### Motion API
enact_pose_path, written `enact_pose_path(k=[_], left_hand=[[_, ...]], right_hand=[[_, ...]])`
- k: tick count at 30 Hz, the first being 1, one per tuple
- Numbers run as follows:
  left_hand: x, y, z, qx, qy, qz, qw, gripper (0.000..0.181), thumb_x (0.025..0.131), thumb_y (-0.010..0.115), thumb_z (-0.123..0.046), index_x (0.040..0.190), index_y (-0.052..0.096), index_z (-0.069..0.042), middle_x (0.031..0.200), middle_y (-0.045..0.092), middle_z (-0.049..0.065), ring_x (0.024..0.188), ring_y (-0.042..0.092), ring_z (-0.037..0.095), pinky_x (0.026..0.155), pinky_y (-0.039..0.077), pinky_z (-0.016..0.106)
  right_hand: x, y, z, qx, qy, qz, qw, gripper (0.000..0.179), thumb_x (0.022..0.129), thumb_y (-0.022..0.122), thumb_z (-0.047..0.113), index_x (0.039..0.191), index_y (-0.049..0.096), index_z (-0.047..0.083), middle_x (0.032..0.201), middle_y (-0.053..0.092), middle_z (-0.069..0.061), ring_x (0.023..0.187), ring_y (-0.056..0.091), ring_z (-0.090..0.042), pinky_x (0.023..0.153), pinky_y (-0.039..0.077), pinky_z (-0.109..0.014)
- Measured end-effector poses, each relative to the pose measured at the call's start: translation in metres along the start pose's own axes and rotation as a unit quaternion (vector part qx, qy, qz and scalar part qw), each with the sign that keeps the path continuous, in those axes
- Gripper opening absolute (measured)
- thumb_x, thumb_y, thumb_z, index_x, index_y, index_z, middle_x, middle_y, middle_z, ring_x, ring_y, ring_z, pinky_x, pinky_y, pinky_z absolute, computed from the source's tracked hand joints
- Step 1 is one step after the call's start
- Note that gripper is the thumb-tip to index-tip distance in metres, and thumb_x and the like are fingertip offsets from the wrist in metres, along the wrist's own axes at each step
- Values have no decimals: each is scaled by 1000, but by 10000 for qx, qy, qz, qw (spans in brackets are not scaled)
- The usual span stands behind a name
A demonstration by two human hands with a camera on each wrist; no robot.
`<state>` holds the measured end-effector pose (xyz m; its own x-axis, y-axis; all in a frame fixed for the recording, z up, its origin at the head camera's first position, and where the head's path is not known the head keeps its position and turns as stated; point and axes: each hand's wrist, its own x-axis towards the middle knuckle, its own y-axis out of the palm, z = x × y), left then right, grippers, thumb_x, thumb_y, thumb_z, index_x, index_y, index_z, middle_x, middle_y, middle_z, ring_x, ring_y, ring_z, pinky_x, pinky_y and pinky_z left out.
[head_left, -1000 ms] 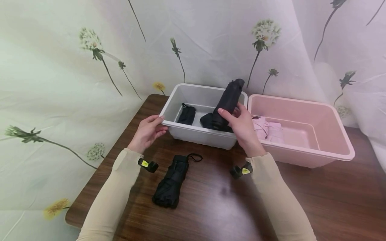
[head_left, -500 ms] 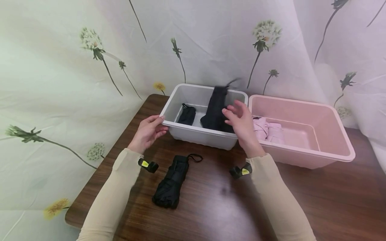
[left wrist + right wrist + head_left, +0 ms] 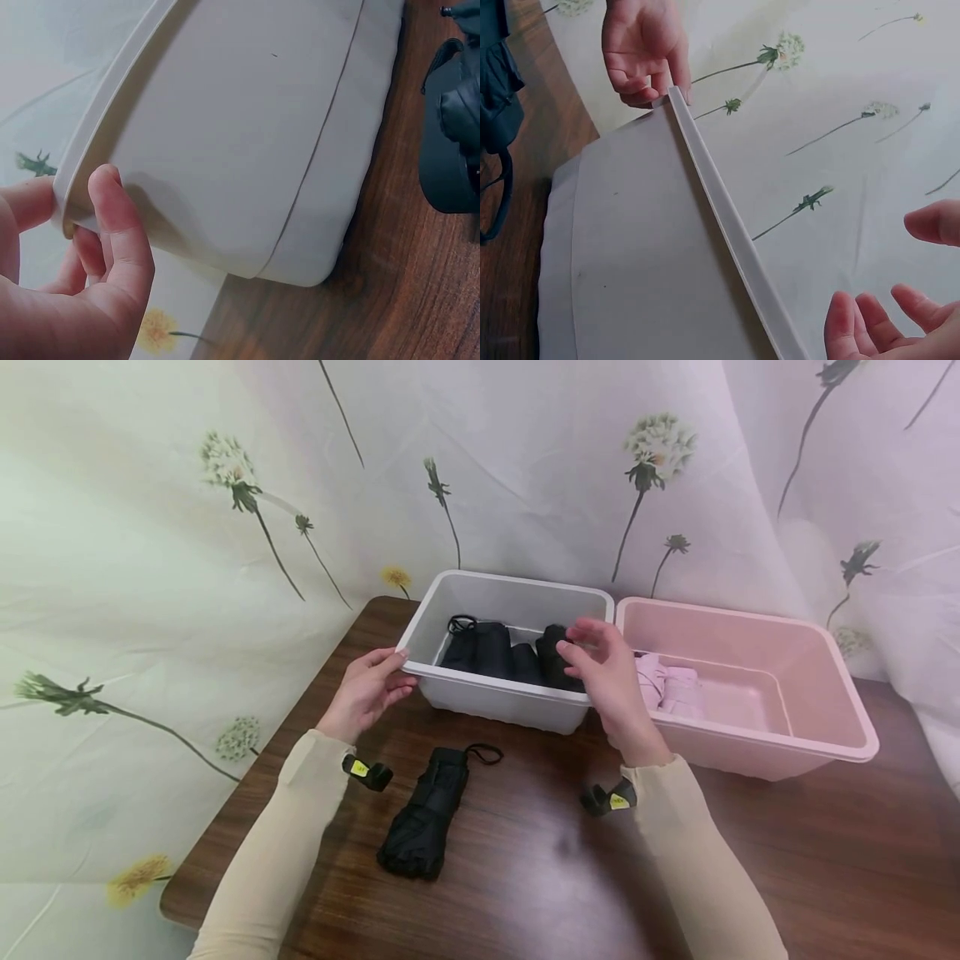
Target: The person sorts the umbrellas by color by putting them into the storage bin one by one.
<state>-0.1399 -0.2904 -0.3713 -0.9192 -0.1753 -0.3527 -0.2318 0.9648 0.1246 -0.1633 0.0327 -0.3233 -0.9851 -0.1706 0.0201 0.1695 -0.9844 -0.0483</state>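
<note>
My left hand pinches the front left corner of the white bin's rim, thumb and fingers on either side in the left wrist view. Inside the bin lie several black folded umbrellas, side by side, their lower ends hidden by the front wall. Over the bin's right end hovers my right hand, fingers parted and holding nothing; the right wrist view shows a gap between its thumb and fingertips. On the table in front of the bin lies another black folded umbrella with a wrist loop.
Close against the white bin's right side stands a pink bin, holding pink folded bundles at its left end. A dandelion-printed cloth hangs behind the brown wooden table, whose left edge runs beside my left arm.
The right hand has let go of a black folded umbrella, which tipped and dropped into the white bin beside the others. My left hand has stayed on the rim.
</note>
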Motion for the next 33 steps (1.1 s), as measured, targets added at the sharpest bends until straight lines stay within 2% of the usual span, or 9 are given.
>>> enact_pose_path(k=[5, 11, 14, 19, 26, 33], left_hand=[[1, 0, 0, 19, 3, 10, 10000, 54, 92, 65, -32, 136, 45, -8, 119, 51, 5, 73, 65, 9, 71, 58, 19], [1, 0, 0, 31, 8, 46, 10000, 54, 93, 64, -32, 137, 44, -8, 118, 52, 5, 73, 65, 8, 70, 58, 19], [2, 0, 1, 33, 4, 46, 10000, 55, 93, 64, -32, 137, 44, -8, 118, 52, 5, 73, 65, 8, 71, 58, 19], [2, -1, 1, -3, -8, 10, 10000, 55, 91, 65, -33, 136, 45, -8, 118, 52, 5, 73, 65, 9, 70, 58, 19], [2, -1, 0, -62, -39, -15, 10000, 51, 91, 66, -33, 133, 47, -10, 117, 53, 6, 72, 66, 9, 69, 58, 20], [2, 0, 1, -5, -36, -25, 10000, 53, 91, 66, -33, 134, 46, -10, 117, 53, 5, 72, 65, 9, 70, 58, 20]], right_hand=[[-8, 3, 2, -223, -166, 109, 9996, 44, 93, 63, 13, 134, 46, 7, 129, 55, -10, 109, 59, -22, 90, 56, -35], [-23, 11, 10, -247, -569, 324, 9975, 41, 91, 64, 8, 130, 49, 5, 126, 56, -10, 99, 57, -20, 81, 52, -18], [-32, 15, 12, -367, -764, 451, 9954, 41, 90, 65, 8, 128, 51, 4, 125, 57, -10, 97, 57, -17, 80, 49, -16], [-42, 24, 10, -619, -986, 733, 9905, 38, 89, 67, 8, 125, 53, 6, 126, 58, -8, 98, 59, -19, 84, 52, -25], [-54, 41, -7, -935, -1083, 1048, 9841, 38, 88, 69, 11, 123, 55, 8, 124, 60, -10, 103, 61, -27, 86, 53, -42], [-66, 66, -36, -1423, -906, 1301, 9770, 39, 87, 70, 15, 124, 57, 10, 120, 60, -5, 99, 59, -21, 81, 55, -37]])
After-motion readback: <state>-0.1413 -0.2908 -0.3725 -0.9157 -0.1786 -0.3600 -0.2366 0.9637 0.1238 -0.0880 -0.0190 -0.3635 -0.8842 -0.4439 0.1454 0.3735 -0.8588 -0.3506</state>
